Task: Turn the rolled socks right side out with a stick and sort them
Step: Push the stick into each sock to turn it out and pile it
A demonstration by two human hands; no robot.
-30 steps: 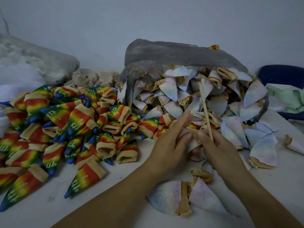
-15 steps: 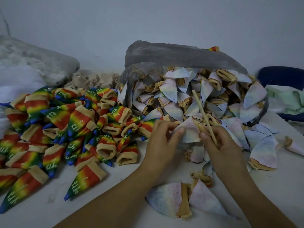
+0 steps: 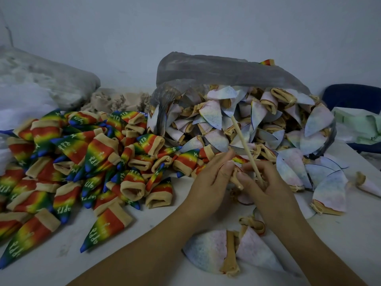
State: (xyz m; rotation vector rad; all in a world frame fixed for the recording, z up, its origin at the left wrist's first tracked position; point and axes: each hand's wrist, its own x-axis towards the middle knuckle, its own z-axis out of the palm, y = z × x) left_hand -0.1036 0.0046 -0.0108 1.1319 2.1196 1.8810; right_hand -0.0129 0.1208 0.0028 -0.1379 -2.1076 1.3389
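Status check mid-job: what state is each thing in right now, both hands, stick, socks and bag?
left hand, pinches the held sock by its tan cuff.
right hand, grips the stick.
stick, tilted, upper end leaning away and left.
held sock, bunched between both hands, mostly hidden.
rainbow socks, right side out, heaped on the left.
pale socks, inside out, spilling from the plastic bag.
plastic bag, on its side, mouth open.

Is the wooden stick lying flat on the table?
No, the right hand grips the wooden stick, which slants up over the pale inside-out socks, while the left hand pinches a tan-cuffed sock.
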